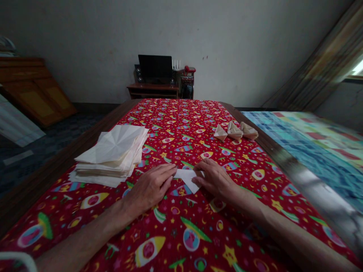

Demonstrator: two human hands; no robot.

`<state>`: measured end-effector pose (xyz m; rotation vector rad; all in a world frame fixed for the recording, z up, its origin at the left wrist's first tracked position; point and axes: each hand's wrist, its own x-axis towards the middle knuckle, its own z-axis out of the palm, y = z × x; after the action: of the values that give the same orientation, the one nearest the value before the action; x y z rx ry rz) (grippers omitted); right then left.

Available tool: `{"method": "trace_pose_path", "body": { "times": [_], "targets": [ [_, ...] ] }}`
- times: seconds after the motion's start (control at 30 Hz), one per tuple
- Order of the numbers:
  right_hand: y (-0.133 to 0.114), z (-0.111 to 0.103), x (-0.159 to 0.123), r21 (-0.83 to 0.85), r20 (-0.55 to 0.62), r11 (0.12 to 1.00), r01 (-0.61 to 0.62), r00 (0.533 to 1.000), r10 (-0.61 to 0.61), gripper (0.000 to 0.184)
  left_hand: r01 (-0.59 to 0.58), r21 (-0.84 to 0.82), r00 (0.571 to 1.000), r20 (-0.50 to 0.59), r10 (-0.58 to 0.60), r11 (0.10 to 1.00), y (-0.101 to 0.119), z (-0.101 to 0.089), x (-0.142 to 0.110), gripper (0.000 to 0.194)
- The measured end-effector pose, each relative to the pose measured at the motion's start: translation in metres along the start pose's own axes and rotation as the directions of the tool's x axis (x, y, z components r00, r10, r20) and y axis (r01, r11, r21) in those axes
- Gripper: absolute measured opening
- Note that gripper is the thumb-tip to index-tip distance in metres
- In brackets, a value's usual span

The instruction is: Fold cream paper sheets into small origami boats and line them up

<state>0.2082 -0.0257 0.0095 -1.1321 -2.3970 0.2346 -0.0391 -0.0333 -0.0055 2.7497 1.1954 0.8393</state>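
Note:
A small piece of white paper (187, 176), folded into a triangular shape, lies flat on the red patterned cloth between my hands. Its left corner is under the fingertips of my left hand (155, 184), whose fingers are pressed together with the thumb tucked in. My right hand (212, 175) grips the right side of the paper between curled fingers and thumb, hiding that end. A thick stack of creased white paper sheets (113, 145) rests to the left, beyond my left hand. Farther off on the right stand pointed folded paper pieces (235, 130) in a row.
The red cloth (181, 113) with rockets and stars covers the long table. To the right is a bed (306, 139) with a blue and patchwork cover. At the far wall, a monitor (155, 67) sits on a desk, and a wooden cabinet (36, 88) stands on the left.

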Motion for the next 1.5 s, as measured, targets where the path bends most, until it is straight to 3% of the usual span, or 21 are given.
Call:
{"method": "trace_pose_path", "body": {
  "times": [0.23,0.43,0.5,0.6,0.67,0.87,1.0,1.07,1.17,1.27,1.37,1.5],
  "targets": [
    [-0.004,0.001,-0.002,0.011,-0.039,1.000,-0.012,0.999,0.013,0.017,-0.011,-0.049,1.000,-0.025,0.010,0.999,-0.002,0.001,0.002,0.033],
    [-0.003,0.000,0.002,0.048,0.004,0.999,-0.020,1.000,0.020,0.024,0.011,-0.072,1.000,-0.020,-0.013,0.997,0.005,0.000,0.005,0.027],
    [-0.002,-0.001,0.002,0.021,-0.007,0.999,-0.044,0.999,0.044,0.030,0.018,-0.084,0.999,-0.029,-0.020,0.996,0.006,0.001,0.008,0.026],
    [-0.002,0.000,-0.001,-0.048,-0.064,0.999,-0.026,0.998,0.023,0.022,0.018,-0.093,0.999,-0.041,-0.022,0.996,0.005,0.003,0.011,0.024],
    [-0.002,0.000,-0.003,-0.078,-0.066,0.997,-0.022,0.998,0.017,0.026,0.000,-0.102,0.999,-0.044,-0.005,0.995,0.005,0.005,0.013,0.023],
    [-0.003,-0.001,0.005,-0.043,0.074,0.984,-0.171,0.982,0.174,0.020,-0.020,-0.135,0.998,-0.065,0.011,0.991,0.005,0.006,0.014,0.024],
    [-0.006,0.001,0.009,0.143,0.006,0.935,-0.323,0.945,0.326,0.018,0.001,-0.108,0.985,-0.170,-0.019,0.994,0.012,-0.004,0.018,0.021],
    [-0.008,0.000,0.008,0.240,-0.088,0.917,-0.320,0.933,0.349,0.019,0.053,-0.070,0.966,-0.248,-0.069,0.996,0.018,-0.013,0.022,0.019],
    [-0.010,-0.002,0.007,0.234,-0.273,0.948,-0.217,0.921,0.278,0.012,0.114,-0.090,0.949,-0.285,-0.135,0.989,0.030,-0.023,0.029,0.018],
    [-0.014,-0.001,0.006,0.082,-0.379,0.993,-0.084,0.919,0.109,0.004,0.152,-0.267,0.976,-0.114,-0.187,0.952,0.041,-0.020,0.036,0.019],
    [-0.022,0.003,0.003,-0.048,-0.323,0.998,0.040,0.945,-0.054,0.010,0.288,-0.407,0.956,0.066,-0.286,0.867,0.047,-0.008,0.043,0.027],
    [-0.031,0.008,-0.002,-0.014,-0.250,0.993,0.114,0.962,-0.114,0.019,0.353,-0.447,0.931,0.082,-0.355,0.822,0.045,0.003,0.046,0.034]
  ]
}}
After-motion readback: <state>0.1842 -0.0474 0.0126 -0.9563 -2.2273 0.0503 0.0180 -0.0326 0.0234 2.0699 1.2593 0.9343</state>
